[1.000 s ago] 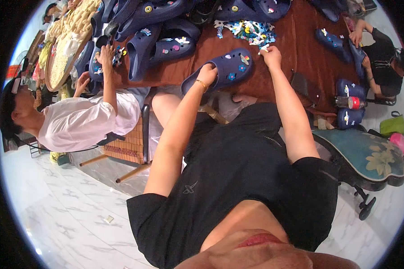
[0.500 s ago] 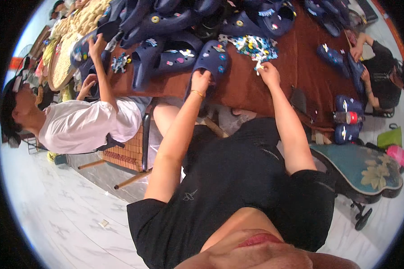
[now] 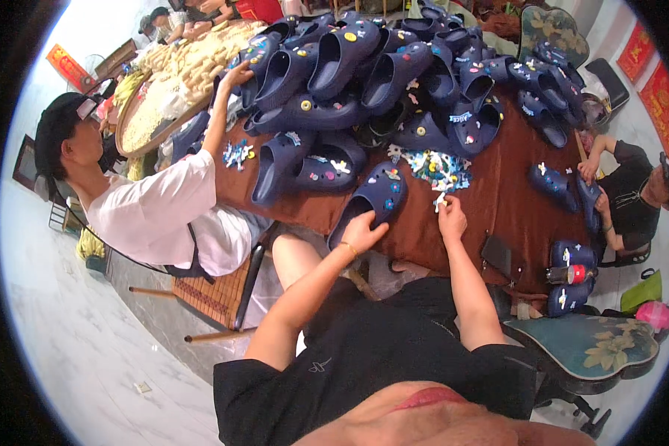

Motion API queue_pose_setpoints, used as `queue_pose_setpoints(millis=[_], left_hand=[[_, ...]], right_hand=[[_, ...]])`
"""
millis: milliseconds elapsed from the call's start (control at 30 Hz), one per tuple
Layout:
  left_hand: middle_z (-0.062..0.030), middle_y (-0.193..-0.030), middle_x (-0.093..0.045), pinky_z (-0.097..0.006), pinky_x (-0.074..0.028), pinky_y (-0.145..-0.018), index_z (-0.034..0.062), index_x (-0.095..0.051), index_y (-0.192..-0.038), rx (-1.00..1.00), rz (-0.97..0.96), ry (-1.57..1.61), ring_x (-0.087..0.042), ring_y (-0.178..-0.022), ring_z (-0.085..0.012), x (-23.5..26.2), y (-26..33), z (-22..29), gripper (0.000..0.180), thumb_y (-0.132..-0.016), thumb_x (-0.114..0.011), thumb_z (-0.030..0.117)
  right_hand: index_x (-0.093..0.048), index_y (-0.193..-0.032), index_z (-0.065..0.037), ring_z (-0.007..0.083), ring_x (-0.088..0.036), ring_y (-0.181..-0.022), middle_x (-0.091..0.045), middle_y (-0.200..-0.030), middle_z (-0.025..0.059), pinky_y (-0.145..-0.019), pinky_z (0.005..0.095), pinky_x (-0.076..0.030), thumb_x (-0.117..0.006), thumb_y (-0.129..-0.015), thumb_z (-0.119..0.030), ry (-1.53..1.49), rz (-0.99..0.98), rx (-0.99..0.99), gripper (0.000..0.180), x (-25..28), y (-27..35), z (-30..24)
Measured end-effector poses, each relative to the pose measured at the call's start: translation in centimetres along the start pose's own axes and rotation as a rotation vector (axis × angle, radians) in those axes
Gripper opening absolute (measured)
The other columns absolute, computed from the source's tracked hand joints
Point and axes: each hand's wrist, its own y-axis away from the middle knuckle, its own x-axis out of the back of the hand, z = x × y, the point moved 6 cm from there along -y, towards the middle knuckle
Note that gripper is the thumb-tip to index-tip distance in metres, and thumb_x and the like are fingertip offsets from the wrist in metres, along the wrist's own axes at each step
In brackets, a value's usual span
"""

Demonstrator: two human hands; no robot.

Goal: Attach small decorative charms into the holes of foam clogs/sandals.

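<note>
A navy foam clog (image 3: 383, 192) with small charms on its toe lies at the table's near edge, toe pointing away from me. My left hand (image 3: 363, 232) grips it at the foot opening, partly covering its side. To the right, my right hand (image 3: 452, 219) pinches a small white charm (image 3: 440, 205) between thumb and fingers. Just beyond those fingers spreads a heap of mixed charms (image 3: 440, 172) in white, blue, green and yellow. Left of my clog, two more navy clogs (image 3: 281, 165) rest close together, with a smaller charm pile (image 3: 238, 154) beside them.
A large mound of navy clogs (image 3: 342, 63) covers the far side of the brown-covered table (image 3: 416, 241). At left, a person in white (image 3: 152, 201) reaches into the mound. A person in black (image 3: 624, 193) handles a clog at right. A bottle (image 3: 569, 275) lies across clogs near the right edge.
My left hand has drawn back from inside the clog to its opening. My right hand still pinches the charm. The person at left now reaches onto the mound. The view has tilted upward.
</note>
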Motion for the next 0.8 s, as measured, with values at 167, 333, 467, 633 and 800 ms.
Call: queue_pose_setpoints(millis=[167,333,467,633,800], left_hand=[[-0.0193,-0.078,-0.054,-0.045,-0.042,-0.068,-0.0007,-0.050,-0.079,-0.119,0.046,-0.182,-0.052,-0.080,-0.0379,-0.8,0.4,-0.5,0.023,-0.074,-0.059,0.020],[-0.0209,-0.074,-0.053,-0.045,-0.041,-0.064,-0.0011,-0.048,-0.075,-0.064,0.093,-0.121,-0.052,-0.075,-0.0393,0.4,0.4,0.2,0.024,-0.074,-0.059,0.021],[-0.0219,-0.068,-0.051,-0.045,-0.040,-0.059,-0.0022,-0.048,-0.069,-0.066,0.109,-0.071,-0.051,-0.068,-0.0406,2.5,-0.1,2.2,0.027,-0.073,-0.061,0.021],[-0.0213,-0.073,-0.057,-0.038,-0.044,-0.061,-0.0022,-0.057,-0.079,-0.221,0.257,-0.028,-0.057,-0.068,-0.0337,11.2,-3.4,7.4,0.022,-0.073,-0.059,0.019],[-0.0206,-0.081,-0.061,-0.037,-0.047,-0.067,-0.0019,-0.061,-0.087,-0.329,0.459,-0.068,-0.061,-0.075,-0.0319,23.4,-11.6,13.1,0.029,-0.073,-0.059,0.024]], right_hand=[[-0.058,-0.094,-0.014,0.0271,-0.060,-0.065,-0.061,-0.066,0.0062,-0.059,0.0398,-0.045,-0.059,-0.078,-0.027,0.006,0.012,0.017,0.021,0.0,-0.1,-0.5],[-0.059,-0.093,-0.014,0.0267,-0.060,-0.066,-0.061,-0.067,0.0057,-0.060,0.0393,-0.045,-0.058,-0.078,-0.026,0.018,0.023,0.023,0.020,-0.2,-0.2,-0.6],[-0.058,-0.095,-0.014,0.0267,-0.061,-0.068,-0.062,-0.070,0.0061,-0.061,0.0395,-0.045,-0.057,-0.079,-0.026,-0.019,0.016,0.020,0.020,-0.1,-0.5,-0.5],[-0.058,-0.094,-0.014,0.0273,-0.061,-0.069,-0.063,-0.072,0.0060,-0.062,0.0401,-0.046,-0.056,-0.080,-0.026,0.007,0.000,-0.018,0.019,0.4,-0.2,-0.9],[-0.057,-0.097,-0.012,0.0266,-0.059,-0.065,-0.062,-0.068,0.0047,-0.057,0.0394,-0.045,-0.056,-0.081,-0.025,0.017,0.024,0.048,0.021,0.3,-0.1,-0.8]])
